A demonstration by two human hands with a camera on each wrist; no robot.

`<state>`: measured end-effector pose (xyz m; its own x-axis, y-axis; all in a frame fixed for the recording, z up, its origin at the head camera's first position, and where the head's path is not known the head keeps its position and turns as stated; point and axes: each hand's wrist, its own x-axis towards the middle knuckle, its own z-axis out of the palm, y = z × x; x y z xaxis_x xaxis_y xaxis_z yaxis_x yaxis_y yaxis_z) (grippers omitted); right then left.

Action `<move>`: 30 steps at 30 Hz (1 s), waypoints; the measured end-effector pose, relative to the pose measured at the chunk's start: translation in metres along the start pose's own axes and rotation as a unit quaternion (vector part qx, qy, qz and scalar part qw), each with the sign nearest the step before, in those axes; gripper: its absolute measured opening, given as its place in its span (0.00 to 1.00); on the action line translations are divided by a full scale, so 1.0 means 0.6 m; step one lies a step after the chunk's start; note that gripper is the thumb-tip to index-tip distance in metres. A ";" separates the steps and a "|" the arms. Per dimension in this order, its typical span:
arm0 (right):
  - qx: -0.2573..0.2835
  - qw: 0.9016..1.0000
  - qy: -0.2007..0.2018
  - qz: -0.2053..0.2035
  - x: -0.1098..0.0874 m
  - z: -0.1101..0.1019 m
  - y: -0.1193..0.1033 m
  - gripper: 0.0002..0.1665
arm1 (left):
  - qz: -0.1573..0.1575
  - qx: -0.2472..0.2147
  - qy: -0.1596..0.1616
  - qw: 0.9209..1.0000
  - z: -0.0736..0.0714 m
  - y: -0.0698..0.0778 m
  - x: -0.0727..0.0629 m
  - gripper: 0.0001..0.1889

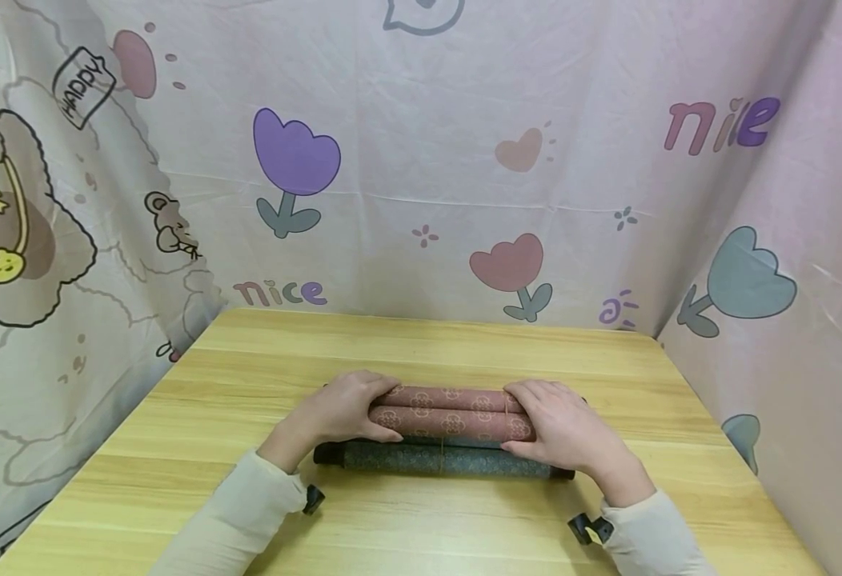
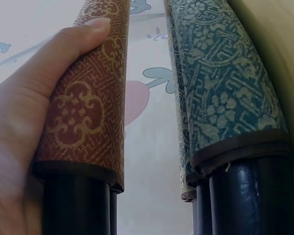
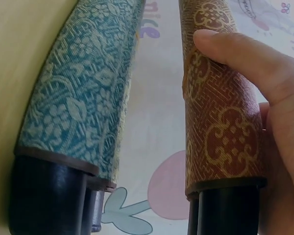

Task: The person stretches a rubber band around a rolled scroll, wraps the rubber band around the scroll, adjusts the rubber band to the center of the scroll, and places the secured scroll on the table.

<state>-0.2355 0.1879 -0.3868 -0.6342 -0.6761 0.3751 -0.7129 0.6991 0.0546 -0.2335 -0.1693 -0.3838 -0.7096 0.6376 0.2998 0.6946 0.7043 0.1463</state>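
Note:
My two hands hold a reddish-brown patterned scroll (image 1: 453,422) by its ends, the left hand (image 1: 345,410) at one end and the right hand (image 1: 563,426) at the other. It is rolled from both sides into a double roll, with a thin band near its right end. Each thumb lies along its near side, as the left thumb (image 2: 71,44) shows in the left wrist view. Closer to me lies a teal patterned scroll (image 1: 493,462) with black end knobs, tied at its middle. Both wrist views show a gap between the two scrolls.
The scrolls are over a light wooden table (image 1: 421,528). A printed cloth curtain (image 1: 421,120) hangs behind the table and along both sides. Small black mounts (image 1: 590,530) sit at my wrists.

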 end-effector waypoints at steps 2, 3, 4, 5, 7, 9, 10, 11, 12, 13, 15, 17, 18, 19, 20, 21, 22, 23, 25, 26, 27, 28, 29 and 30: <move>0.002 1.000 0.004 -0.005 0.001 0.002 -0.001 0.49 | 0.008 0.007 0.002 1.000 0.001 0.000 -0.001 0.39; 0.003 1.000 0.006 -0.006 0.001 0.002 -0.001 0.48 | 0.011 0.011 0.002 1.000 0.002 0.001 -0.001 0.39; 0.003 1.000 0.007 -0.006 0.002 0.003 -0.002 0.48 | 0.014 0.015 0.002 1.000 0.002 0.001 -0.001 0.38; 0.003 1.000 0.007 -0.006 0.002 0.003 -0.002 0.48 | 0.015 0.017 0.001 1.000 0.003 0.002 -0.002 0.38; 0.006 1.000 0.006 -0.006 0.003 0.005 -0.004 0.48 | 0.018 0.022 -0.002 1.000 0.004 0.003 -0.002 0.38; 0.007 1.000 0.002 -0.008 0.004 0.007 -0.006 0.49 | 0.020 0.023 -0.005 1.000 0.005 0.005 -0.002 0.38; 0.008 1.000 0.000 -0.010 0.005 0.008 -0.007 0.49 | 0.020 0.024 -0.007 0.999 0.006 0.005 -0.002 0.38; 0.009 1.000 -0.001 -0.012 0.005 0.010 -0.009 0.49 | 0.020 0.024 -0.009 0.999 0.006 0.006 -0.002 0.38; 0.010 1.000 -0.001 -0.014 0.005 0.011 -0.010 0.49 | 0.019 0.025 -0.011 0.999 0.006 0.006 -0.002 0.39; 0.010 1.000 -0.001 -0.016 0.006 0.011 -0.012 0.50 | 0.017 0.025 -0.014 0.999 0.006 0.007 -0.002 0.39; 0.010 1.000 -0.001 -0.022 0.008 0.013 -0.016 0.50 | 0.016 0.026 -0.017 0.999 0.005 0.007 -0.002 0.39; 0.009 1.000 -0.001 -0.030 0.011 0.014 -0.020 0.50 | 0.014 0.025 -0.019 0.999 0.006 0.007 -0.002 0.39; 0.010 0.999 0.000 -0.034 0.013 0.014 -0.022 0.50 | 0.015 0.024 -0.019 0.999 0.006 0.007 -0.002 0.39; 0.009 0.999 -0.001 -0.036 0.015 0.013 -0.025 0.50 | 0.016 0.023 -0.019 0.999 0.006 0.008 -0.002 0.39; 0.008 0.999 -0.004 -0.036 0.017 0.013 -0.027 0.50 | 0.016 0.023 -0.018 0.999 0.007 0.009 -0.002 0.39; 0.010 0.999 -0.007 -0.034 0.019 0.011 -0.028 0.51 | 0.015 0.023 -0.017 0.999 0.007 0.009 -0.002 0.39; 0.012 0.999 -0.010 -0.031 0.020 0.009 -0.029 0.52 | 0.012 0.022 -0.016 1.000 0.007 0.010 -0.002 0.39; 0.015 0.999 -0.013 -0.027 0.021 0.007 -0.028 0.53 | 0.009 0.019 -0.015 1.000 0.007 0.011 -0.002 0.39; 0.020 0.999 -0.018 -0.017 0.021 0.001 -0.025 0.55 | -0.001 0.015 -0.014 1.000 0.007 0.013 -0.003 0.40; 0.022 0.999 -0.021 -0.014 0.020 -0.002 -0.022 0.56 | -0.006 0.014 -0.013 1.000 0.007 0.013 -0.004 0.40; 0.025 0.999 -0.022 -0.012 0.019 -0.005 -0.019 0.57 | -0.010 0.012 -0.012 1.000 0.007 0.013 -0.004 0.41; 0.023 0.999 -0.025 -0.010 0.018 -0.008 -0.017 0.57 | -0.012 0.011 -0.011 1.000 0.007 0.014 -0.005 0.41; 0.021 0.999 -0.028 -0.009 0.017 -0.010 -0.014 0.57 | -0.014 0.012 -0.009 1.000 0.007 0.013 -0.005 0.41; 0.019 0.999 -0.033 -0.007 0.016 -0.011 -0.012 0.57 | -0.014 0.014 -0.008 1.000 0.006 0.013 -0.006 0.41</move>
<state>-0.2344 0.1784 -0.3774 -0.6417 -0.7006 0.3119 -0.7319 0.6810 0.0240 -0.2259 -0.1647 -0.3874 -0.7305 0.6223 0.2811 0.6713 0.7299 0.1288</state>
